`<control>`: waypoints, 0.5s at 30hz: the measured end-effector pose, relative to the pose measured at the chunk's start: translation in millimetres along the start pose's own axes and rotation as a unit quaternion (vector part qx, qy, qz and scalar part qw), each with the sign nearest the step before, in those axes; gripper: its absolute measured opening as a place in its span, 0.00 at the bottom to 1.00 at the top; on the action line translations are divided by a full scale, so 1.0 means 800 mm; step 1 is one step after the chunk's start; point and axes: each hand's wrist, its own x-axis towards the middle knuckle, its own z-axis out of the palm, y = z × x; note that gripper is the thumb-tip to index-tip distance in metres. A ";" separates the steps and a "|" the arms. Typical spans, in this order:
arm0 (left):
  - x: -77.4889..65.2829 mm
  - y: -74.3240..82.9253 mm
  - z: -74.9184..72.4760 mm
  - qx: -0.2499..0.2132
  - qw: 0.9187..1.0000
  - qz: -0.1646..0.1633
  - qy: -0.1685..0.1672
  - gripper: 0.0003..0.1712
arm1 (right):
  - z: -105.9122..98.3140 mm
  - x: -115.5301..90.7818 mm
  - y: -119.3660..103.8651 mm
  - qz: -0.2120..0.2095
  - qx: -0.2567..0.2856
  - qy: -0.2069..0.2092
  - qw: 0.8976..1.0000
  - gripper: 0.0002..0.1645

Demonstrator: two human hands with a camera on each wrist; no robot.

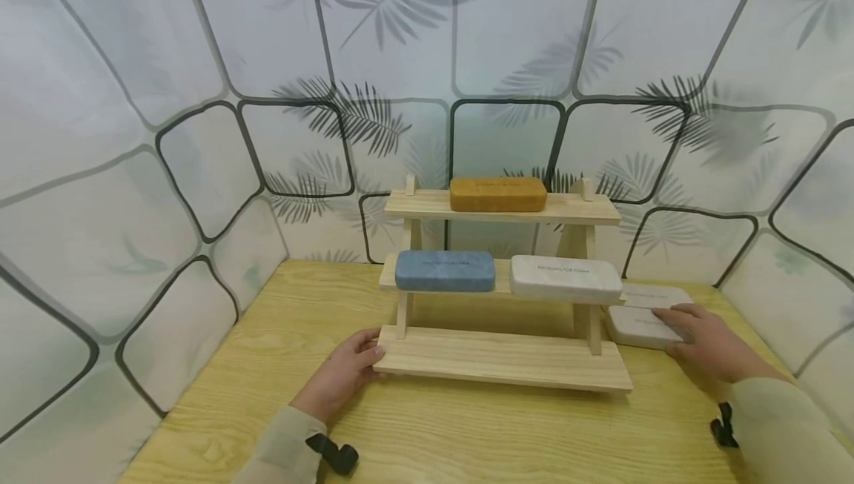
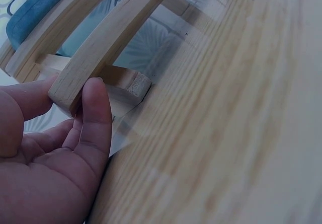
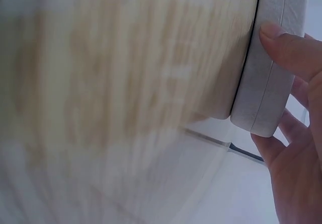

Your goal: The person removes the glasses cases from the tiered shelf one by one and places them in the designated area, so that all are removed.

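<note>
A three-tier wooden display stand [image 1: 500, 354] stands on the table. My left hand [image 1: 342, 374] pinches the left end of its bottom shelf; in the left wrist view the thumb and forefinger lie on either side of the board end [image 2: 95, 53]. To the right of the stand, my right hand [image 1: 710, 347] grips a pale grey glasses case [image 1: 640, 327] that lies flat on the table. In the right wrist view the thumb presses the long side of this case [image 3: 266, 83] while the other fingers reach round its end. Just behind it lies another pale grey case [image 1: 657, 294].
An orange case [image 1: 497, 195] sits on the top shelf. On the middle shelf are a blue case [image 1: 445, 271] and a white case [image 1: 565, 279]. Patterned cloth walls [image 1: 400, 128] enclose the wooden table [image 1: 467, 432] at the back and sides.
</note>
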 end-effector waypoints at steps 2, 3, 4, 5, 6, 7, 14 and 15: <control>0.000 0.000 0.000 0.000 1.000 0.000 0.000 0.35 | 0.000 -0.001 0.001 0.004 0.002 -0.002 1.000 0.40; 0.000 0.001 0.000 0.000 1.000 -0.001 0.000 0.35 | 0.000 -0.001 0.001 0.007 0.003 -0.005 1.000 0.41; 0.000 0.001 0.001 0.000 1.000 0.000 0.000 0.35 | 0.000 -0.002 0.001 0.014 0.005 -0.008 1.000 0.42; 0.000 0.001 0.001 0.001 1.000 0.000 -0.001 0.35 | 0.000 -0.002 0.001 0.019 0.007 -0.013 1.000 0.44; 0.001 0.001 0.001 0.001 1.000 0.000 -0.001 0.35 | -0.001 -0.003 0.001 0.023 0.012 -0.017 1.000 0.44; 0.001 0.001 0.001 0.001 1.000 0.000 -0.001 0.34 | -0.002 -0.004 0.000 0.027 0.016 -0.021 0.999 0.45; 0.000 0.001 0.000 -0.002 1.000 0.001 -0.005 0.35 | -0.003 -0.004 -0.004 0.042 0.033 -0.029 0.998 0.47; 0.000 0.001 0.000 -0.002 1.000 0.001 -0.005 0.35 | -0.002 -0.003 -0.003 0.042 0.032 -0.027 0.998 0.47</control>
